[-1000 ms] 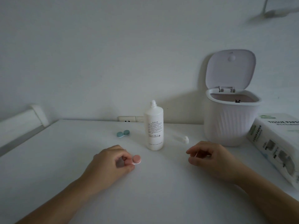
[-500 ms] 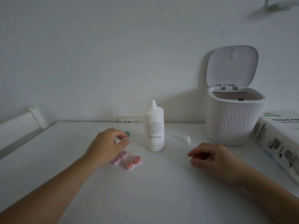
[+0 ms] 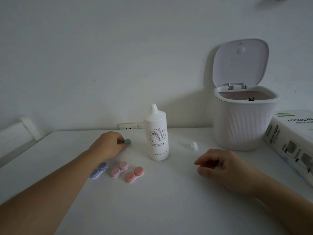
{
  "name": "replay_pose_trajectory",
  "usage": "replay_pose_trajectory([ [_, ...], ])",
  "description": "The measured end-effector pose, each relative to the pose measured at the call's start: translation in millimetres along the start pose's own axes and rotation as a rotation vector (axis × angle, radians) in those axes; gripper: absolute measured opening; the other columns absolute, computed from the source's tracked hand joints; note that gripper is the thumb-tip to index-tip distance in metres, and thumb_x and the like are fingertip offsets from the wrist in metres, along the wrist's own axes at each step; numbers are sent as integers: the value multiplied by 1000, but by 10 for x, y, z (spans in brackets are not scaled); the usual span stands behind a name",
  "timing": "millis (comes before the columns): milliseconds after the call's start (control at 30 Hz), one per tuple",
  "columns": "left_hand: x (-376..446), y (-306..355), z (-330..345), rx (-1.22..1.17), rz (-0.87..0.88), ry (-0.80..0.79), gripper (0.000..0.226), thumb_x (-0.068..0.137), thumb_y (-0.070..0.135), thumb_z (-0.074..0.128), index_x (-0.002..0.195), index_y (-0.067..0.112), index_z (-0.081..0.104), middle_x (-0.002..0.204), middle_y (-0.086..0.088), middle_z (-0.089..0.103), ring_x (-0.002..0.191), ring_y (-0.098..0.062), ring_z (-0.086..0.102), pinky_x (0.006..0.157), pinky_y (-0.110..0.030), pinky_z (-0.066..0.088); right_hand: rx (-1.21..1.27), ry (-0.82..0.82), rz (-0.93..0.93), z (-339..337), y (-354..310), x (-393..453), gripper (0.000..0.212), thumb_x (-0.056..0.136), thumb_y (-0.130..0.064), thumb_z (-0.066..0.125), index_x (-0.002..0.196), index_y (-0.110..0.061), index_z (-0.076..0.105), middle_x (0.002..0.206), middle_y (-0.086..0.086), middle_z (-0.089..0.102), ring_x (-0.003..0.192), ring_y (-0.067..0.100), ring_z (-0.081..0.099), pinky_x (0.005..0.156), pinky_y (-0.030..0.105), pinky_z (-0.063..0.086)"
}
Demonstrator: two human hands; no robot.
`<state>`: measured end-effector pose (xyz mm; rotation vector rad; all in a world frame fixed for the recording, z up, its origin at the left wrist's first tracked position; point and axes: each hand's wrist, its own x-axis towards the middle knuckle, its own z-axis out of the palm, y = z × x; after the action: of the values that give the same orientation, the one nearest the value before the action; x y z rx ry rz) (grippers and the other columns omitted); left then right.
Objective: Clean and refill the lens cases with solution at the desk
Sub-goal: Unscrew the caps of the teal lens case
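Observation:
My left hand (image 3: 108,146) reaches across the white desk (image 3: 152,200) and pinches a teal lens case (image 3: 127,142), half hidden under my fingers, left of the solution bottle (image 3: 157,134). The white bottle stands upright with its cap off; the small cap (image 3: 194,146) lies to its right. Three closed lens cases lie in a row in front of the bottle: a purple one (image 3: 99,170), a pale pink one (image 3: 119,169) and a salmon one (image 3: 134,174). My right hand (image 3: 221,168) rests on the desk with loosely curled fingers, holding nothing.
A white ribbed bin (image 3: 243,119) with its lid up stands at the back right. A tissue paper pack (image 3: 293,141) lies at the right edge. A wall socket (image 3: 130,126) sits behind the bottle.
My left hand let go of the salmon case, which now lies on the desk, and moved back to the teal case. The right hand has barely moved.

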<state>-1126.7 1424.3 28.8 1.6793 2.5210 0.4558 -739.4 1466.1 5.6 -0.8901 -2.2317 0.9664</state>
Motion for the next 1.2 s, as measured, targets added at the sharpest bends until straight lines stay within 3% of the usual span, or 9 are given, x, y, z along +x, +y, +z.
replay_pose_trajectory([
  [167,-460,224,-194,-219,88,49,4,87,36,75,83,34,74,80,10,69,68,-7,64,62,-25,47,-10,-6,14,2,-37,-13,11,82,-30,79,88,-38,75,90,-17,69,80,3,66,79,24,53],
  [267,-868,502,-249,-537,175,-120,7,83,30,79,86,33,75,72,2,66,50,-12,62,47,-26,45,-29,-2,20,5,-61,-18,11,82,-29,78,88,-38,75,89,-18,69,80,4,66,80,25,53],
  [467,-1124,1116,24,-360,568,-109,25,76,56,68,92,37,74,90,18,64,78,-8,62,69,-27,52,-64,-47,7,-43,-128,-58,16,79,-42,76,94,-39,74,92,-17,68,84,6,66,81,30,56],
  [567,-1049,1281,193,-289,689,-126,18,85,45,71,97,32,75,89,16,60,81,-7,60,74,-32,52,-97,-92,-6,-65,-162,-75,34,71,-59,69,101,-44,71,96,-19,68,88,4,65,79,26,55],
  [767,-988,1252,366,-401,711,-110,23,86,43,72,107,35,71,93,21,60,84,-7,61,74,-31,53,-68,-52,-37,-6,-123,-56,37,65,-57,77,99,-45,72,89,-12,71,83,8,68,80,36,56],
  [867,-989,1233,392,-449,743,-75,29,84,41,77,111,37,68,92,24,61,86,-5,62,73,-19,51,-42,-24,-41,9,-113,-56,38,62,-57,79,98,-44,73,89,-10,73,83,10,69,80,39,57],
  [1000,-998,1226,391,-539,741,-13,34,81,35,84,113,31,71,94,19,68,87,-5,64,74,-13,49,-76,-3,-54,16,-157,-59,35,64,-57,79,97,-47,71,85,-15,73,79,6,68,73,19,52],
  [1067,-1000,1226,391,-588,726,16,34,79,34,86,110,28,74,94,17,71,88,-6,66,76,-12,50,-75,22,-56,1,-178,-70,31,68,-45,85,95,-46,72,82,-18,72,76,3,67,69,9,47],
  [1200,-998,1216,399,-591,656,-28,31,78,44,84,106,36,74,94,21,70,83,-9,66,71,-18,52,-111,35,-51,-42,-241,-105,20,71,-38,84,88,-41,74,82,-19,71,76,1,68,66,7,47],
])
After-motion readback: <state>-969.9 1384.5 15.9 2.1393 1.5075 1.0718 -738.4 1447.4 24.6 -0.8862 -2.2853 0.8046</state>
